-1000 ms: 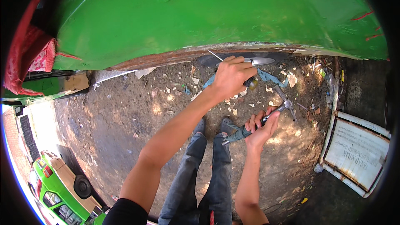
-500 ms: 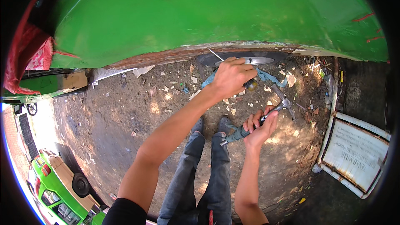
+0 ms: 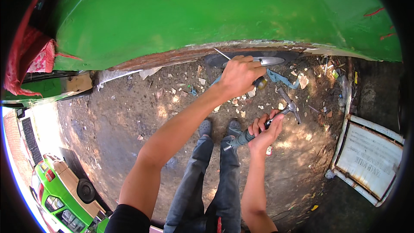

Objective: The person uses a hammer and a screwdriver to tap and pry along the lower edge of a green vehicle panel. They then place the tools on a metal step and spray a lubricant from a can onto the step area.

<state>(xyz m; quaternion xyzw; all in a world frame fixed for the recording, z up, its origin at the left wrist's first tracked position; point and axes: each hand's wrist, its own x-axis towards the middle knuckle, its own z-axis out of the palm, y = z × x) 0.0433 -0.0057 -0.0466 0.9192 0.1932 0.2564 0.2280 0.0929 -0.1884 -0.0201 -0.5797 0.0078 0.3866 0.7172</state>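
Observation:
My left hand [image 3: 240, 77] is closed around a screwdriver [image 3: 260, 83], whose dark and yellowish handle end sticks out on the right. Its thin shaft points up and left, with the tip at the chipped lower edge [image 3: 181, 56] of a green vehicle panel [image 3: 224, 13]. Lower and to the right, my right hand [image 3: 264, 133] grips a hammer [image 3: 292, 107] by its handle. The hammer's metal head lies beyond my fingers, apart from the screwdriver, and grey-green wrapping covers the handle's lower part.
Behind my left hand, a tyre [image 3: 289, 56] shows under the panel. Paint flakes and a blue cloth strip [image 3: 282, 78] litter the dirt ground. A white framed board [image 3: 368, 159] stands at right. Red cloth [image 3: 32, 60] hangs at left, with a green vehicle [image 3: 60, 198] below.
My right hand has shifted slightly left with the hammer. My left hand keeps its grip on the screwdriver in nearly the same place.

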